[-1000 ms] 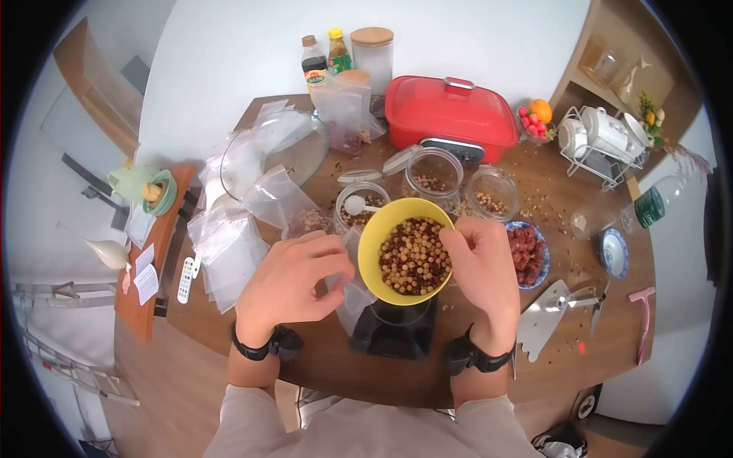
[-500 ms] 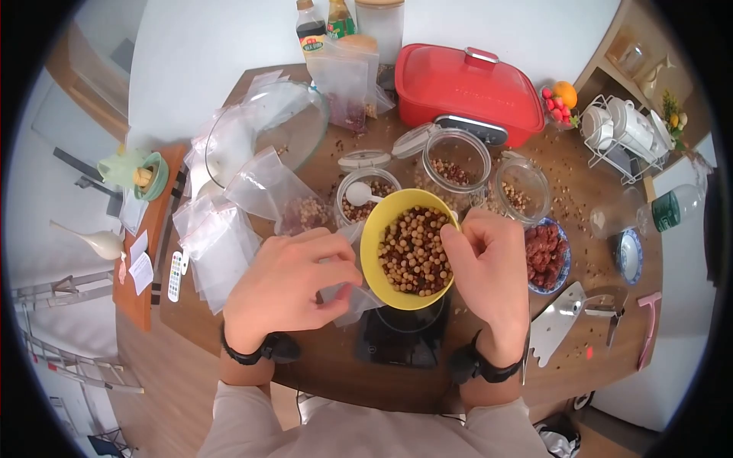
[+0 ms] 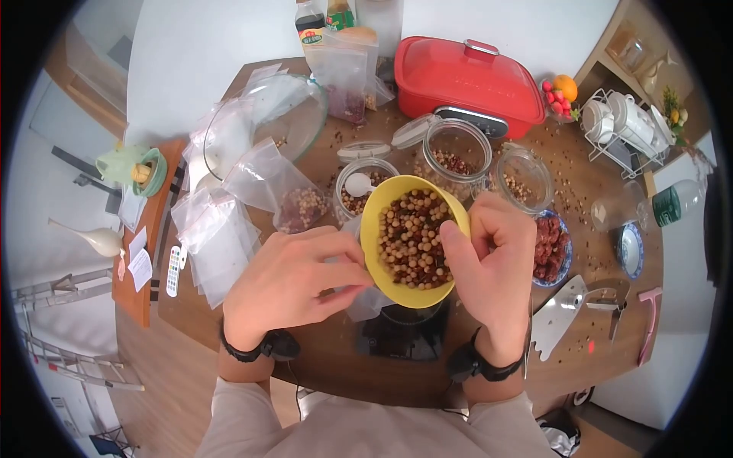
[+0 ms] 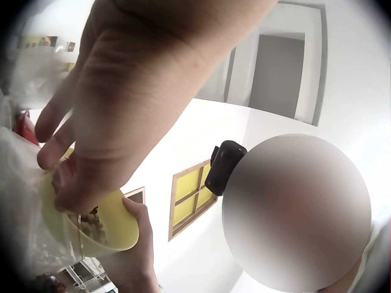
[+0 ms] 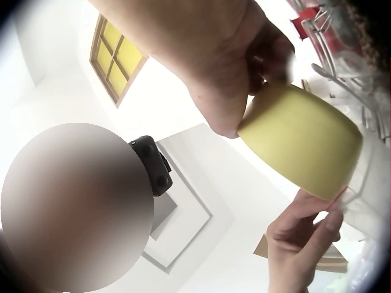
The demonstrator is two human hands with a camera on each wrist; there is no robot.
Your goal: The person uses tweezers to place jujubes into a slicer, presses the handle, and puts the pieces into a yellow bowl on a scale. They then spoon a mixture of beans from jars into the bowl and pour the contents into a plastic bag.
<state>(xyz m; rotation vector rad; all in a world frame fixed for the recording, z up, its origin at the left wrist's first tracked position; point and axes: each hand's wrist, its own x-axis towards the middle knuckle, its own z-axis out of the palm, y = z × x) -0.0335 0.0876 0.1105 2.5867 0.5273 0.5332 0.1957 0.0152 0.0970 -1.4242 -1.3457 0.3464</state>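
Observation:
My right hand grips the rim of a yellow bowl, thumb inside, fingers outside. The bowl is tilted toward the left and holds brown and dark round pieces. At its left side, my left hand pinches the edge of a clear plastic bag, mostly hidden under hand and bowl. In the right wrist view, thumb and fingers of the left hand hold the bag's red-lined edge against the bowl. Over a black scale all this is held.
Behind stand open glass jars, one with a white spoon, and a red lidded cooker. Plastic bags and a glass lid lie left. A meat bowl, metal cleaver and pink peeler are right.
The bowl has tipped further toward the left hand. My left thumb and fingertips have come together on the bag's edge, against the bowl. The head view has shifted slightly.

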